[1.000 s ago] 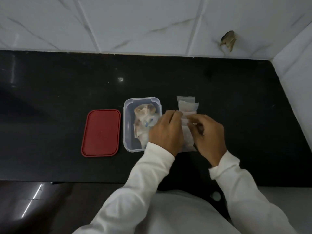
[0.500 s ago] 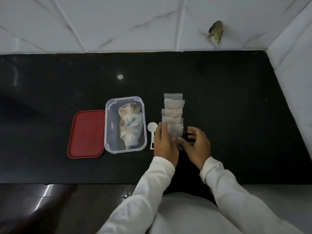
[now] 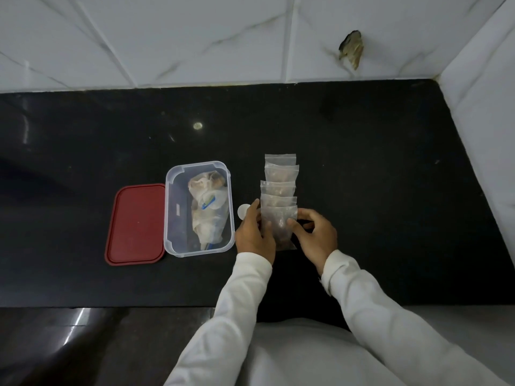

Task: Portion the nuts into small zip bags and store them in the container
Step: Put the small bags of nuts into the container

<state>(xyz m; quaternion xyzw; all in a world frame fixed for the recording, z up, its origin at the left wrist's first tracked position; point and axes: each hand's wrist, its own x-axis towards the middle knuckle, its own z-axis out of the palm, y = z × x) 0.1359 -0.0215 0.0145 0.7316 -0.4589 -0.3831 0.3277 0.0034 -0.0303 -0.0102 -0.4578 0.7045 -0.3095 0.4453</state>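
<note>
Plastic bag (image 3: pixel 278 228), lengthwise toward the counter's (image 3: pixel 390 190) back edge, was pinched between left hand (image 3: pixel 253 236) and right hand (image 3: pixel 316 238), container (image 3: pixel 170 207) nearer the left.

Dim, cool light; glare dot and pale streaks on the glossy black stone counter (image 3: pixel 362 162); white marble wall tiles (image 3: pixel 167 37) bow near edges.

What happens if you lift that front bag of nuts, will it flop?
Probably floppy: the bag is thin clear film, so it should sag around the nuts. Likely light, being small. The smooth film might slip from the left hand and right hand.
</note>
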